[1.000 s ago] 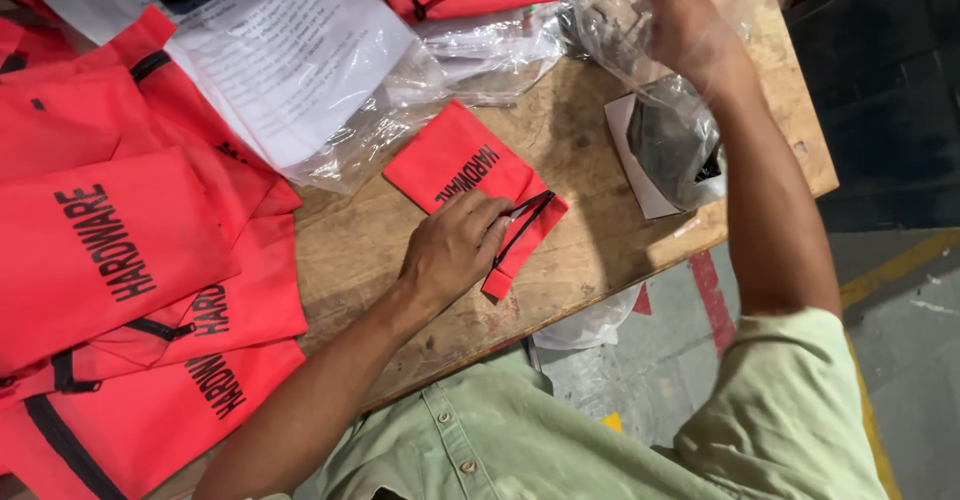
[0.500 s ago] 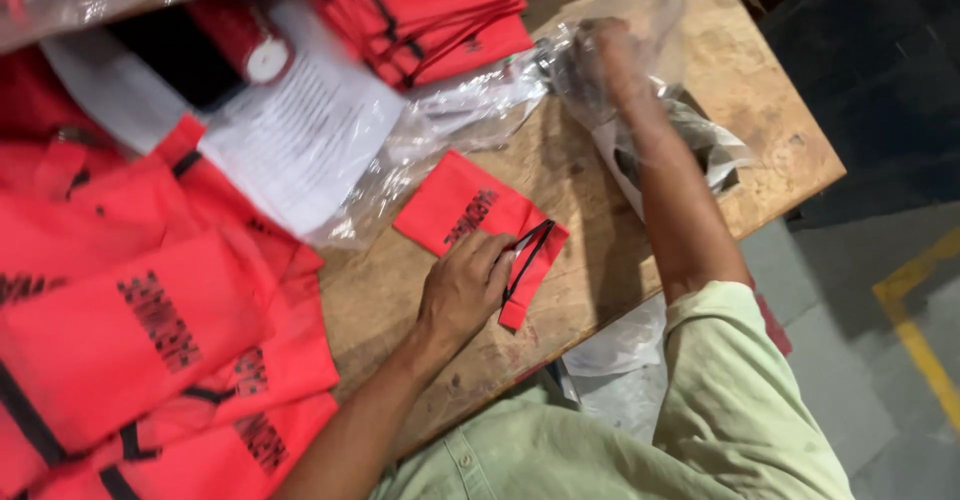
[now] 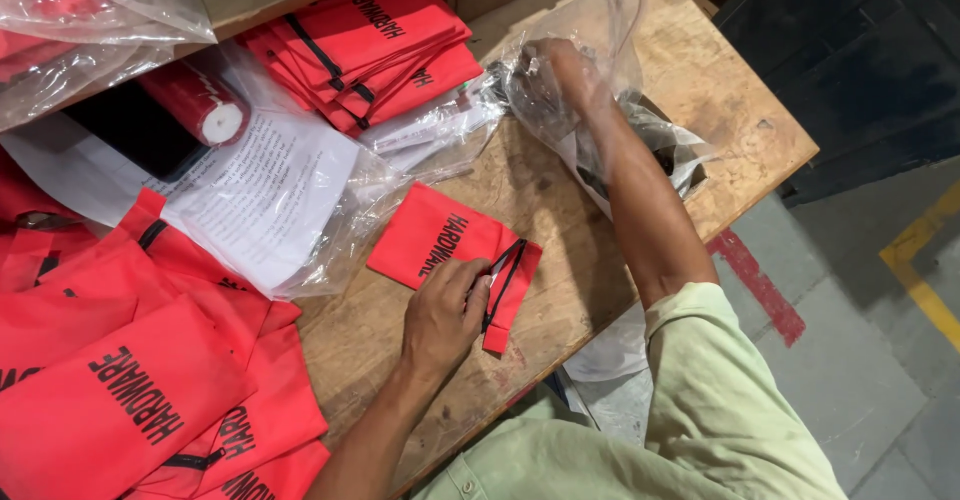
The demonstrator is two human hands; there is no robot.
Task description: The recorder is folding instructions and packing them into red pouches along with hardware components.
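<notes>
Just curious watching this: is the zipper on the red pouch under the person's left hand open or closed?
Open: the red pouch gapes at its zippered end, where the left hand holds the mouth apart.

A single head-worn camera looks steeply down from above the person's chest onto a wooden desk (image 3: 700, 90). It sits close: both forearms fill the middle, and the pale green shirt (image 3: 700, 410) crowds the bottom edge. The view is tilted, so the desk's front edge runs diagonally from lower left to upper right, with grey floor (image 3: 860, 360) showing at the right.
</notes>
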